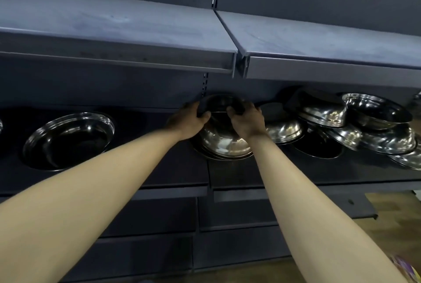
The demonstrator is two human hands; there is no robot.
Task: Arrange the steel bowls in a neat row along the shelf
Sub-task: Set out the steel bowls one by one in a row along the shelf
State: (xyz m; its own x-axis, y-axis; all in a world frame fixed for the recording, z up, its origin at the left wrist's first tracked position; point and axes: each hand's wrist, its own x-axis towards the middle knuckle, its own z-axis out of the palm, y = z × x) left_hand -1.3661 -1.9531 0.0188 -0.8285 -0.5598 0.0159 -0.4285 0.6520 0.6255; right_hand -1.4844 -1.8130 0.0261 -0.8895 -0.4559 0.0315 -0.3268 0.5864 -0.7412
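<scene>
Steel bowl (219, 106) right in the middle of the shelf (296, 168), tilted up on edge with its dark inside facing out, and both hands are on it. The left hand (189, 121) curls over the rim on one side, the right hand (247, 119) wraps the rim on the other, fingers hooked over the edge. It sits above a small stack of bowls (225, 146) lying just under the wrists. To the right, a jumbled pile of bowls (355, 127) leans every which way, some overturned, some overlapping, reaching to the edge of view. Over on the left, one wide bowl (68, 140) rests upright by itself, well apart from the hands. Above it all runs the upper shelf (114, 32), grey and bare-topped. Lower right, a strip of wooden floor (396, 221) shows.
</scene>
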